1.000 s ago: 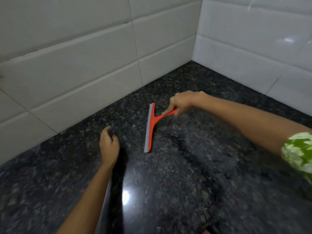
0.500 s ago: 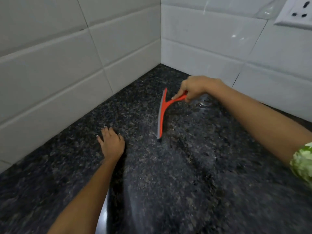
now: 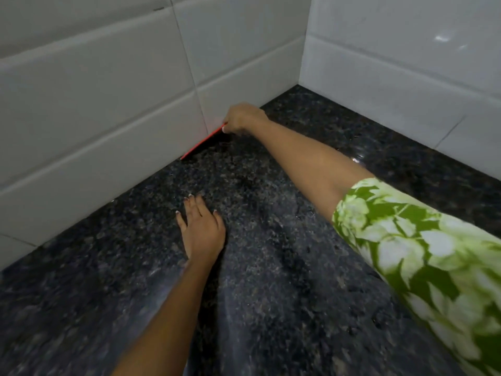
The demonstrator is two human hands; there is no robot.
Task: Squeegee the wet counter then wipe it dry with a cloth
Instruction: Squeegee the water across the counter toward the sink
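Observation:
The red squeegee lies edge-on against the foot of the left tiled wall, and only its thin red edge shows. My right hand is closed around its handle, close to the wall. My left hand rests flat on the dark speckled granite counter, fingers spread, nearer to me and holding nothing. Wet streaks glisten on the counter. No cloth is in view.
White tiled walls meet in a corner at the back of the counter. My right arm in a green and white leaf-print sleeve crosses the counter's right side.
My right hand has carried the squeegee from the middle of the counter over to the base of the left wall. My left hand stays flat on the counter.

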